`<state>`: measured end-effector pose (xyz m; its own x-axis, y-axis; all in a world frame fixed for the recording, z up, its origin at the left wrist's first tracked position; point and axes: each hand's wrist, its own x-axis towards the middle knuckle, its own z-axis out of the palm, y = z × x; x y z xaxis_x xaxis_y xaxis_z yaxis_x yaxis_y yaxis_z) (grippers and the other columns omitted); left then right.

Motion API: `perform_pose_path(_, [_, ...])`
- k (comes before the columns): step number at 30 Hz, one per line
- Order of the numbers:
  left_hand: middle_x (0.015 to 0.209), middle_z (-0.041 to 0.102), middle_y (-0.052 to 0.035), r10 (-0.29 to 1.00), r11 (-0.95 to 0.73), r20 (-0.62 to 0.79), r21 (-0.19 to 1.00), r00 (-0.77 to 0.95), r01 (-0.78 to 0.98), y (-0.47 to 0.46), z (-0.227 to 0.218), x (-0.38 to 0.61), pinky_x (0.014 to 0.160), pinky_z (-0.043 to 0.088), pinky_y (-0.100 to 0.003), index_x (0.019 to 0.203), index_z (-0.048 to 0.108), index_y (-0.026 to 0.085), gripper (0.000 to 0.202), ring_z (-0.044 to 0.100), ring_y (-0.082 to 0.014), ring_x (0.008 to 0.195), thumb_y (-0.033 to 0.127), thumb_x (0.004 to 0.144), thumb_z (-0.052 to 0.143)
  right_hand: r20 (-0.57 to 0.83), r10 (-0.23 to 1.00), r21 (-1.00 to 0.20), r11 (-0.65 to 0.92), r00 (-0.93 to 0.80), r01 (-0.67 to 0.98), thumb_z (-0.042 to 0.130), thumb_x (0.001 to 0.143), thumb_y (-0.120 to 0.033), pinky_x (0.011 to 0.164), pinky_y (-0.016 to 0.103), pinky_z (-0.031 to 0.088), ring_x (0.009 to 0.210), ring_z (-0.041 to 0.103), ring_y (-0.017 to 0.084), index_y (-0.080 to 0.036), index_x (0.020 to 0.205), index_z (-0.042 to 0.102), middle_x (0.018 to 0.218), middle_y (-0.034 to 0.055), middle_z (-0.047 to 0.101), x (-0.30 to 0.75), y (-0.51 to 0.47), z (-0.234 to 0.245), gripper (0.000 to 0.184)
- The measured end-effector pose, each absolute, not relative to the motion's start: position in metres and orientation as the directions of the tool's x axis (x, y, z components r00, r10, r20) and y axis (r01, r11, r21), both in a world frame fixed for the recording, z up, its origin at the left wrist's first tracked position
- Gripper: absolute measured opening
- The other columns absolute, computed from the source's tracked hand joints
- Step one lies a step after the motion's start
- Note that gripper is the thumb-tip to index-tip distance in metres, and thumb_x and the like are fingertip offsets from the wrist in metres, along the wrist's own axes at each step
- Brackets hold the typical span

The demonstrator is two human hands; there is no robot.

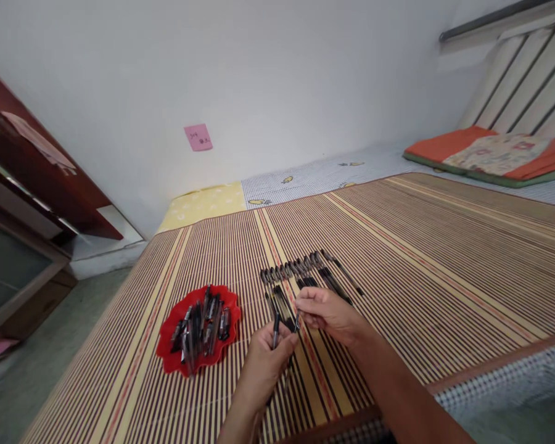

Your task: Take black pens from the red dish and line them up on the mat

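My left hand (269, 350) is closed on a black pen part (276, 330), which sticks up between its fingers. Between my two hands runs a slender pen piece (297, 322), pinched at its upper end by my right hand (326, 313) and touching my left fingertips lower down. Whether it is a refill or a thin barrel, I cannot tell. Just beyond my hands, several black pen caps (289, 270) lie side by side in a slanting row. Dark pen barrels (335, 285) lie below the caps, partly hidden by my hands. One longer pen (348, 276) rests at the row's right end.
A red scalloped dish (165, 361) with several pens and pen parts (208, 320) stands to the left on the striped mat (388, 246). An orange folded cushion (485, 154) lies at the far right by a slatted headboard (527, 74). Behind rises a white wall (282, 80).
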<state>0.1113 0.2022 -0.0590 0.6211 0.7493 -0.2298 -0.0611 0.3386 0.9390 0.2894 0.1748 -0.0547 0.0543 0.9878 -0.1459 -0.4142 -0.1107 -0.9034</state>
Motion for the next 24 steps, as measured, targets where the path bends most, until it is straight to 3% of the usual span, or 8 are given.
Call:
perform_pose_path(5, [0.047, 0.027, 0.0128, 0.633, 0.542, -0.271, 0.824, 0.725, -0.165, 0.199, -0.051, 0.11, 0.041, 0.014, -0.02, 0.075, 0.052, 0.018, 0.035, 0.015, -0.0035, 0.039, 0.043, 0.074, 0.078, -0.075, 0.997, -0.842, -0.073, -0.017, -0.534, 0.083, 0.071, -0.041, 0.047, 0.019, 0.03, 0.051, 0.044, 0.006, -0.016, 0.082, 0.066, 0.059, -0.0051, 0.054, 0.29, 0.17, -0.049, 0.033])
perform_pose_path(8, [0.046, 0.026, 0.0134, 0.618, 0.586, -0.266, 0.783, 0.74, -0.208, 0.198, -0.048, 0.111, 0.04, 0.013, -0.018, 0.074, 0.052, 0.018, 0.038, 0.014, -0.0028, 0.039, 0.042, 0.071, 0.08, -0.06, 0.998, -0.864, -0.062, -0.02, -0.5, 0.081, 0.072, -0.042, 0.049, 0.02, 0.033, 0.053, 0.047, 0.007, -0.016, 0.083, 0.067, 0.06, -0.0044, 0.056, 0.287, 0.169, -0.046, 0.032])
perform_pose_path(12, [0.049, 0.031, 0.0123, 0.677, 0.507, -0.296, 0.851, 0.674, -0.136, 0.198, -0.048, 0.113, 0.04, 0.011, -0.018, 0.074, 0.053, 0.018, 0.041, 0.016, -0.0024, 0.041, 0.044, 0.066, 0.083, -0.058, 0.998, -0.947, -0.044, 0.032, -0.319, 0.078, 0.075, -0.045, 0.047, 0.021, 0.03, 0.049, 0.045, 0.007, -0.017, 0.07, 0.062, 0.056, -0.0038, 0.056, 0.285, 0.17, -0.046, 0.032])
perform_pose_path(15, [0.045, 0.032, 0.0126, 0.708, 0.445, -0.287, 0.891, 0.645, -0.092, 0.199, -0.051, 0.117, 0.039, 0.013, -0.019, 0.069, 0.052, 0.019, 0.045, 0.019, -0.0031, 0.039, 0.05, 0.062, 0.083, -0.06, 0.998, -0.955, -0.05, 0.025, -0.293, 0.075, 0.077, -0.047, 0.044, 0.02, 0.026, 0.046, 0.042, 0.007, -0.018, 0.066, 0.058, 0.053, -0.0051, 0.053, 0.285, 0.17, -0.047, 0.036])
perform_pose_path(18, [0.045, 0.033, 0.0121, 0.769, 0.366, -0.251, 0.927, 0.588, -0.083, 0.199, -0.055, 0.119, 0.041, 0.013, -0.02, 0.066, 0.05, 0.019, 0.05, 0.02, -0.0034, 0.04, 0.054, 0.059, 0.084, -0.054, 0.999, -0.952, -0.051, 0.004, -0.301, 0.075, 0.077, -0.046, 0.044, 0.02, 0.027, 0.046, 0.043, 0.007, -0.017, 0.072, 0.061, 0.053, -0.0054, 0.054, 0.285, 0.17, -0.048, 0.032])
perform_pose_path(24, [0.049, 0.038, 0.0107, 0.839, 0.31, -0.208, 0.942, 0.502, -0.128, 0.199, -0.06, 0.122, 0.045, 0.016, -0.019, 0.066, 0.05, 0.018, 0.051, 0.024, -0.0036, 0.044, 0.053, 0.056, 0.086, -0.008, 0.999, -0.943, -0.02, -0.038, -0.331, 0.074, 0.079, -0.041, 0.056, 0.021, 0.042, 0.059, 0.054, 0.009, -0.016, 0.094, 0.071, 0.068, -0.0008, 0.062, 0.278, 0.17, -0.05, 0.03])
